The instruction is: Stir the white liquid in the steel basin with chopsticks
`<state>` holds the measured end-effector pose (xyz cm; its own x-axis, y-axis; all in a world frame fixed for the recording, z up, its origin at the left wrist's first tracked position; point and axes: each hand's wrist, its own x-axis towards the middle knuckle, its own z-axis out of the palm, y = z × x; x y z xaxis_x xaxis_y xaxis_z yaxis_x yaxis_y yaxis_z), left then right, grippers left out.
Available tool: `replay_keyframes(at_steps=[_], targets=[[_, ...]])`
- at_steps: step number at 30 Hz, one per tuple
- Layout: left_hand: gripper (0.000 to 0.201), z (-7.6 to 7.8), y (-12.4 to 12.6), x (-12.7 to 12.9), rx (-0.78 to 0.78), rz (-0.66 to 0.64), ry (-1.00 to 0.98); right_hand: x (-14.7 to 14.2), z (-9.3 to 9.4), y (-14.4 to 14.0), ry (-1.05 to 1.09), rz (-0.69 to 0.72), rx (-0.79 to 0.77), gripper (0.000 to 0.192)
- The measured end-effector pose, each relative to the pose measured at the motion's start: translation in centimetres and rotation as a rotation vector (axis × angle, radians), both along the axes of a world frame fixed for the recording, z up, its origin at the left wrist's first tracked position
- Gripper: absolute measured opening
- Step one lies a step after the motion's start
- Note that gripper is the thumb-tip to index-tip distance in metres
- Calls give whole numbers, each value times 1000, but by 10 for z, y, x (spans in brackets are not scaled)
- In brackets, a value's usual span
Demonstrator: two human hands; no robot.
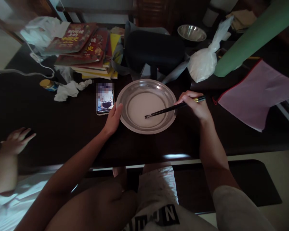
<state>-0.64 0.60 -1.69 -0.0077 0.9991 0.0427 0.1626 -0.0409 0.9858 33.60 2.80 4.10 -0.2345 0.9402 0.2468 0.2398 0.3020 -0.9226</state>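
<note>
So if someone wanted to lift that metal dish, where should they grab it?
Probably by the rim, from the two sides. The dish is wide and shallow with a flared lip and pale liquid inside, so it should stay level. The left hand already holds the left rim; the right hand holds chopsticks dipped in, so those come out first.

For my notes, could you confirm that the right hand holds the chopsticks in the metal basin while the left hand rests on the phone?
Not quite: in the head view the left hand grips the rim of the metal basin, beside the phone.
</note>
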Motion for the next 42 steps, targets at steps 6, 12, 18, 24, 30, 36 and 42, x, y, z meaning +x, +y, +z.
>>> replay_keyframes(at_steps=[6,12,18,24,30,36,42], targets=[[58,0,0,1,11,5,24,0,1,1,-39,-84,69,31],[62,-3,0,0,6,-3,-20,1,0,1,-1,-8,4,30],[58,-5,1,0,-2,9,-2,1,2,1,-33,-92,62,29],[57,-3,1,-1,9,19,7,0,0,0,-19,3,4,31],[55,-4,1,-1,22,5,19,2,1,2,-28,-92,76,29],[57,-4,1,-1,22,6,32,-1,2,0,-16,-9,10,32],[56,-6,1,-2,46,0,61,3,2,1,-26,-115,76,30]])
